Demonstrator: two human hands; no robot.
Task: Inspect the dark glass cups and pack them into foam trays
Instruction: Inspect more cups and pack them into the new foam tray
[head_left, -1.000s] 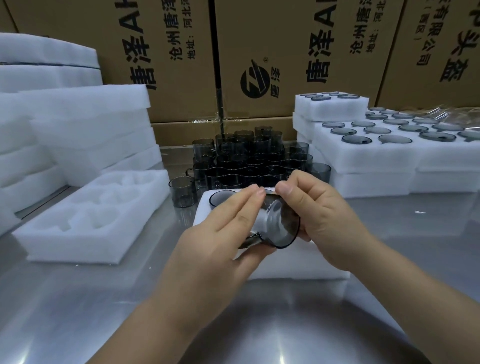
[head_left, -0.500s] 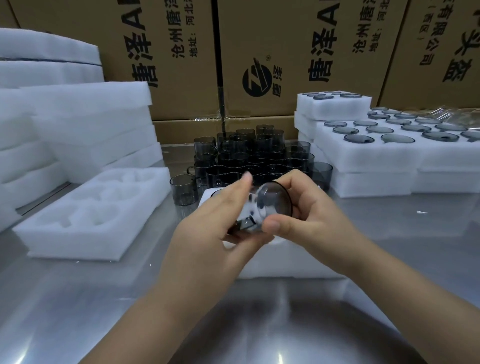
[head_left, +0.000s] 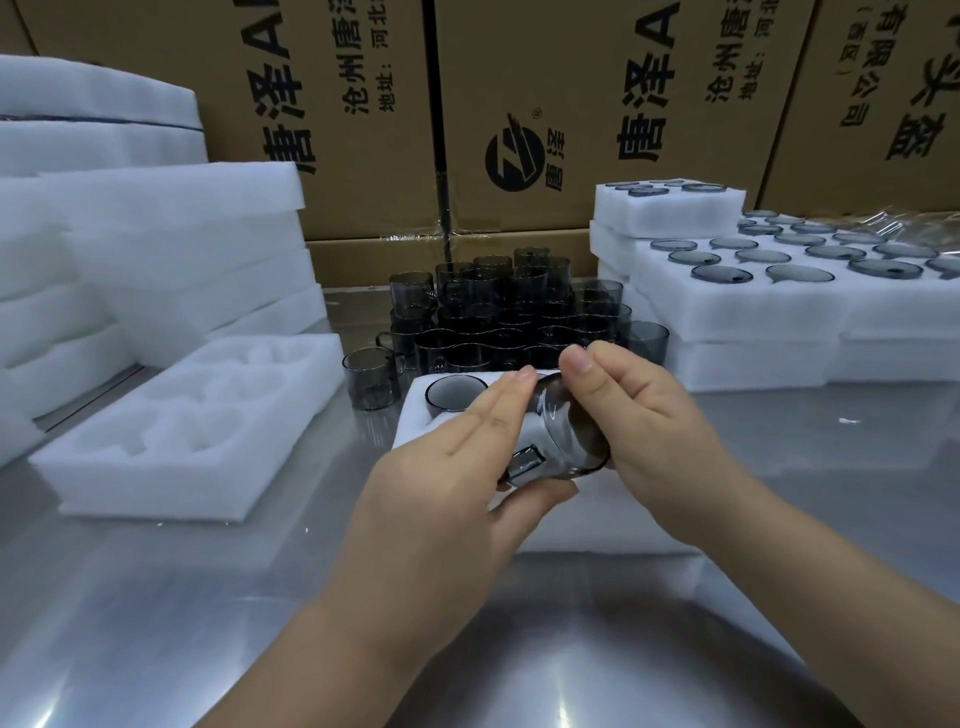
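Sideways, dark cup (head_left: 567, 434) between left hand (head_left: 441, 499) and right hand (head_left: 657, 431)

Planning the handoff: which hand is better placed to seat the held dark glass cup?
Right hand, probably: its fingers curl round the dark glass cup; left hand pinches it with straight fingers.

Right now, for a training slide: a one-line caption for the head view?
Left hand and right hand hold a dark glass cup above a foam tray with one packed cup.
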